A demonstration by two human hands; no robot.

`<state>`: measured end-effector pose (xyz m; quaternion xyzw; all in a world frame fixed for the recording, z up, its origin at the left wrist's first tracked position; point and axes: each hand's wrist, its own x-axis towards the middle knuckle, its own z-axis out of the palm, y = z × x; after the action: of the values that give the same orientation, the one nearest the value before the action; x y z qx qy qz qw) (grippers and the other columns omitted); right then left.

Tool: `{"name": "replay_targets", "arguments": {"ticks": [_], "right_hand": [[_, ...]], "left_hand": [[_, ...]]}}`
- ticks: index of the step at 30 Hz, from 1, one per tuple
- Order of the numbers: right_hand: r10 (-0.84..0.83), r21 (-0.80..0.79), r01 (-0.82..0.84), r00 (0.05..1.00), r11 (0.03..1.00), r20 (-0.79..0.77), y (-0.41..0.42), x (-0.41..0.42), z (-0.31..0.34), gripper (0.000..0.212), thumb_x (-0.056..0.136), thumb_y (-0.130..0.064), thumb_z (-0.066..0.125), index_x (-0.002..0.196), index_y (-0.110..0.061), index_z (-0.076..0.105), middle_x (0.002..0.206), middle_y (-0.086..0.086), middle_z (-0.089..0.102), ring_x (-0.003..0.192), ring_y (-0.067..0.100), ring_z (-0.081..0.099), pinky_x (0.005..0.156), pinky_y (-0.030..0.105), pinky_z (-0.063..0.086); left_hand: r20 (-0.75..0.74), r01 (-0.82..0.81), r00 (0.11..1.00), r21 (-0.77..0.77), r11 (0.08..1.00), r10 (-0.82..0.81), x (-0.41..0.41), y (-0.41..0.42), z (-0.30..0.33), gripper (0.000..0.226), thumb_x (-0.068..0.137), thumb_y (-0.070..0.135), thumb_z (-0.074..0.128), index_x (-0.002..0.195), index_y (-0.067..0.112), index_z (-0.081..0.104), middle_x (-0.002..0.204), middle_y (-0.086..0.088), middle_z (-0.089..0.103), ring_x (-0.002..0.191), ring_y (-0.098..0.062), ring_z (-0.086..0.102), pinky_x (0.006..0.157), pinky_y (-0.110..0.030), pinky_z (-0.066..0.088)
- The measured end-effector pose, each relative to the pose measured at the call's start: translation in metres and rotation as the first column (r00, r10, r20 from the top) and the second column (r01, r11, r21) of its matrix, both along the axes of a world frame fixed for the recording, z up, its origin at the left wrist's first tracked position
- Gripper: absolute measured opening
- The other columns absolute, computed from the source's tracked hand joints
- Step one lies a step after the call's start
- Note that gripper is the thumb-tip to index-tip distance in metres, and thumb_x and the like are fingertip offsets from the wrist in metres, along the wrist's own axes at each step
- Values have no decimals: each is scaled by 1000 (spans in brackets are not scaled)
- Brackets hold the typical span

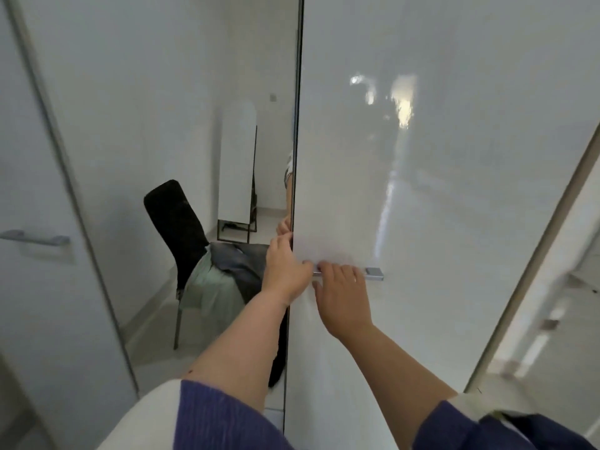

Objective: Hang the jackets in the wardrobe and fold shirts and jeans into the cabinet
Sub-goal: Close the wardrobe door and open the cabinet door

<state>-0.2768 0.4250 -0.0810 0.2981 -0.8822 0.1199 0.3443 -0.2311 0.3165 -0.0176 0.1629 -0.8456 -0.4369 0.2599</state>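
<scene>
Left hand (285, 271) on door edge (293, 190), right hand (342, 293) round handle (373, 273).

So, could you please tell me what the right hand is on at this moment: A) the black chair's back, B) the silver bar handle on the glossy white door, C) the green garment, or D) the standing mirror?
B: the right hand curls its fingers over the silver bar handle on the glossy white door, while the left hand grips that door's edge.
</scene>
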Motion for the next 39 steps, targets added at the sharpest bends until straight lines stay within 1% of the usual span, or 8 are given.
{"name": "replay_targets", "arguments": {"ticks": [7, 13, 20, 26, 29, 31, 35, 39], "right_hand": [[64, -17, -64, 998, 998, -1, 10, 9, 3, 18, 84, -16, 44, 94, -13, 59, 73, 6, 59, 68, 29, 56, 66, 36, 45], [86, -7, -86, 994, 996, 62, 32, 43, 5, 20, 78, -8, 63, 92, -15, 50, 69, 6, 54, 65, 29, 53, 65, 37, 43], [63, 86, -87, 966, 992, 251, 77, 111, 22, 42, 81, 2, 40, 120, -12, 47, 102, 10, 56, 102, 31, 50, 106, 42, 30], [35, 121, -79, 942, 989, 333, 135, 173, 41, 35, 84, 1, 37, 115, -10, 49, 109, 11, 58, 100, 30, 51, 68, 31, 30], [32, 52, -40, 987, 998, 155, 160, 205, 63, 46, 81, -21, 27, 112, -9, 59, 107, 9, 64, 95, 32, 57, 72, 36, 41], [10, -5, -11, 996, 1000, -90, 176, 220, 82, 38, 79, -14, 38, 107, -9, 63, 103, 11, 64, 94, 33, 60, 77, 41, 45], [30, 125, 35, 878, 992, -479, 199, 245, 133, 29, 81, -10, 53, 107, -13, 62, 117, 12, 60, 109, 31, 55, 98, 42, 38], [25, 345, 183, 854, 921, -519, 214, 261, 160, 31, 89, -17, 46, 114, -13, 64, 140, 17, 48, 136, 34, 38, 116, 51, 17]], "left_hand": [[32, -48, 998, 75, 996, 46, 8, 22, 2, 56, 79, 11, 56, 134, 13, 43, 132, -8, 44, 118, -26, 50, 102, -40, 44], [-19, -87, 996, 46, 995, 88, 37, 38, -7, 34, 95, 18, 34, 124, 11, 49, 124, -10, 57, 109, -26, 54, 94, -36, 44], [-22, -66, 998, -19, 998, 65, 106, 70, -12, 36, 100, 33, 33, 126, 16, 51, 121, -3, 62, 109, -21, 57, 92, -36, 47], [-39, 39, 998, -107, 993, -44, 173, 110, -10, 27, 97, 30, 49, 121, 19, 55, 113, 1, 65, 101, -16, 62, 84, -30, 49], [-62, 81, 994, -142, 987, -91, 195, 134, -11, 17, 93, 29, 56, 110, 24, 59, 104, 6, 66, 92, -12, 64, 75, -22, 47], [-69, 86, 993, -188, 978, -100, 207, 152, -10, 16, 92, 29, 57, 108, 24, 60, 102, 7, 66, 88, -11, 63, 71, -20, 47], [-79, 105, 988, -253, 962, -129, 228, 195, -13, 30, 91, 32, 56, 120, 21, 57, 109, 5, 62, 96, -14, 61, 84, -28, 51], [-111, 187, 965, -336, 923, -236, 241, 235, -12, 35, 91, 29, 57, 124, 21, 54, 116, 5, 56, 100, -15, 59, 81, -19, 41]]}}
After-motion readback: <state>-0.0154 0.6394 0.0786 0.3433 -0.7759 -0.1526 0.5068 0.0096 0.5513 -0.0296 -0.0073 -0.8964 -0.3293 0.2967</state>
